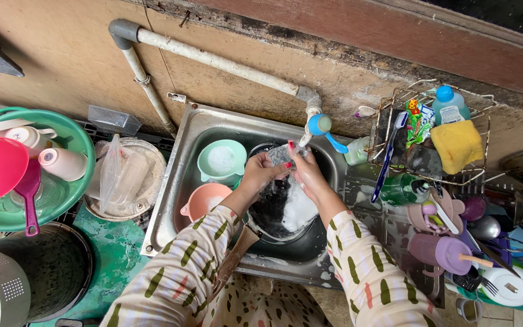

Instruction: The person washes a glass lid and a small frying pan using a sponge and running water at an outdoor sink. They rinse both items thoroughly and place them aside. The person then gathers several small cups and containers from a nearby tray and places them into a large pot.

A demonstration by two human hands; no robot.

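My left hand (260, 172) and my right hand (305, 171) meet over a metal sink (184, 158), just below a tap with a blue handle (320, 126). Together they hold a clear, crumpled plastic piece (280, 154) between the fingers. Beneath the hands lies a black pan (276, 209) streaked with white suds, its brown wooden handle (233, 258) pointing toward me. A mint-green bowl (221, 160) and a pink bowl (203, 200) sit in the sink's left part.
A green basin (74, 136) with cups and a pink ladle stands at left, beside a plastic-covered container (127, 178). A wire rack (437, 136) at right holds a yellow sponge, a bottle and a toothbrush. Purple cups and cutlery crowd the right counter.
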